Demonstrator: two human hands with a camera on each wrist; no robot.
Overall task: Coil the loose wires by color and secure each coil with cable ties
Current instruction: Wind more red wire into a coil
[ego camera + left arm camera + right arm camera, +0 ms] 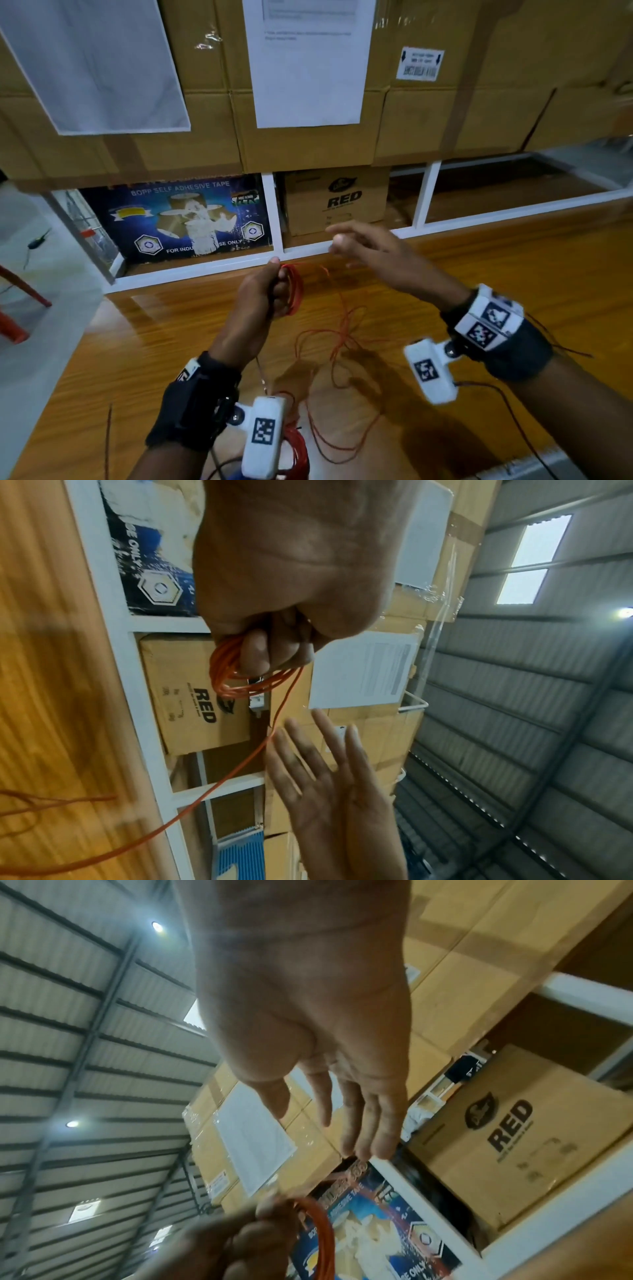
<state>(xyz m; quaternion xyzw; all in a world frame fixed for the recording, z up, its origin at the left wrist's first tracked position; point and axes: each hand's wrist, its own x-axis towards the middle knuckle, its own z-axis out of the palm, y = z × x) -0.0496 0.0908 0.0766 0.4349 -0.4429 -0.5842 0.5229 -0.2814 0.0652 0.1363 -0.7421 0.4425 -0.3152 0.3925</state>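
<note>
Fingers of the left hand curl around a small red wire coil; the right hand hovers beside it, fingers straight, holding nothing.

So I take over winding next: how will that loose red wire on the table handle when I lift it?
Probably floppy and light: the loose red wire sprawls in slack, irregular loops on the table. It seems to hold a bend, since the coil in the left hand keeps round turns. The overlapping loops may snag.
</note>
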